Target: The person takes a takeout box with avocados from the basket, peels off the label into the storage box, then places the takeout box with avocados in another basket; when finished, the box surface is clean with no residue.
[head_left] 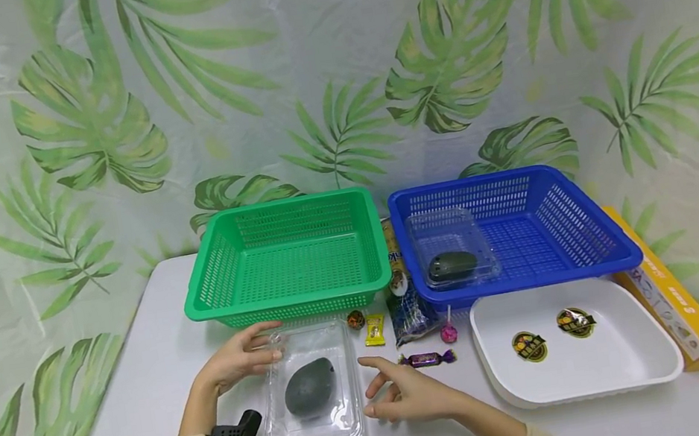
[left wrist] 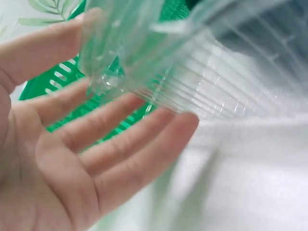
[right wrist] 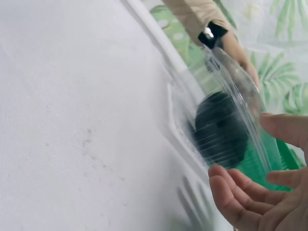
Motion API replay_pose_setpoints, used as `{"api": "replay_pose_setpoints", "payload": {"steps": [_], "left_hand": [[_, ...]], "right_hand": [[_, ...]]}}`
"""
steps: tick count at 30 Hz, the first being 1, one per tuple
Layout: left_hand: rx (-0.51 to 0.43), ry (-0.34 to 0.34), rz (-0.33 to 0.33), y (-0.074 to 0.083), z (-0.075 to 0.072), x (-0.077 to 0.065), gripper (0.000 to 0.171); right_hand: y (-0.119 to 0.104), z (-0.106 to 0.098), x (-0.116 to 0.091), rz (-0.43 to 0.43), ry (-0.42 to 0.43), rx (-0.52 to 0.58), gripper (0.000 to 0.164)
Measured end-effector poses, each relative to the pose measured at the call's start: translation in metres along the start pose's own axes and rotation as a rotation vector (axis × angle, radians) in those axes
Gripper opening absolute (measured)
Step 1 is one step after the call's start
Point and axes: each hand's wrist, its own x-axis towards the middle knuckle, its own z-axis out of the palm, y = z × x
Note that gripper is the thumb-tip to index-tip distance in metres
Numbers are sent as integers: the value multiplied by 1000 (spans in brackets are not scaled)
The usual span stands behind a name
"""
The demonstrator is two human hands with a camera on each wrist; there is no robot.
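A clear plastic clamshell box [head_left: 349, 399] with its lid down lies on the table, a dark green oval fruit [head_left: 310, 388] inside it. My left hand [head_left: 244, 356] is at the box's far left corner. In the left wrist view, its thumb overlaps the clear plastic and the other fingers [left wrist: 139, 168] stretch out, spread, along the box's edge. My right hand [head_left: 410, 393] hovers just right of the box, thumb and fingers apart, with nothing between them. The right wrist view has its fingertips [right wrist: 219, 175] close to the box's side.
Behind stand a green basket [head_left: 289, 311] and a blue basket [head_left: 535, 279]; the blue one holds a similar clear box [head_left: 453, 229]. Small candies, including a yellow wrapper [head_left: 374, 329] and a purple wrapper [head_left: 428, 359], lie near a snack bag [head_left: 410, 314]. At right are a white tray [head_left: 583, 371] and an orange box [head_left: 681, 304].
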Motion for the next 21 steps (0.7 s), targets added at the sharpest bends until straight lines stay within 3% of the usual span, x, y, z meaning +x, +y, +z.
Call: {"api": "replay_pose_setpoints", "payload": {"steps": [8, 16, 21], "left_hand": [[79, 119, -65, 3, 11, -12, 75], [95, 100, -190, 11, 25, -24, 80], [62, 70, -205, 14, 30, -26, 73]], "right_hand": [[-5, -31, -11, -37, 74, -137, 68], [-20, -89, -39, -80, 209, -258, 64], [-27, -127, -57, -66, 316, -295, 61]]}}
